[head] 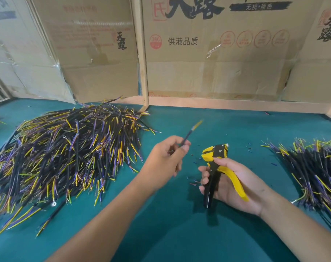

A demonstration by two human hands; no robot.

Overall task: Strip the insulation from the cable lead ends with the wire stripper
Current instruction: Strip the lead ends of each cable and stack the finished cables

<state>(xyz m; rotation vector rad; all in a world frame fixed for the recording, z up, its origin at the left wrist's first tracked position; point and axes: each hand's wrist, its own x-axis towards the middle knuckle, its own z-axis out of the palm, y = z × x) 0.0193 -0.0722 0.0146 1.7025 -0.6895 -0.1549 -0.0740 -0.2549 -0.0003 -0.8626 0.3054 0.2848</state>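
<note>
Your left hand [165,159] pinches cable [187,137], blurred; right hand [234,182] grips wire stripper [215,161] at 3 o'clock. Leads may miss jaws.

Counted around your yellow-and-black wire stripper [218,163]: one stripper. One black-sheathed cable [187,138] up left of it. Two heaps of black cables, one large [66,154] far left, one smaller [312,167] right. Individual cables too many to count.
</note>
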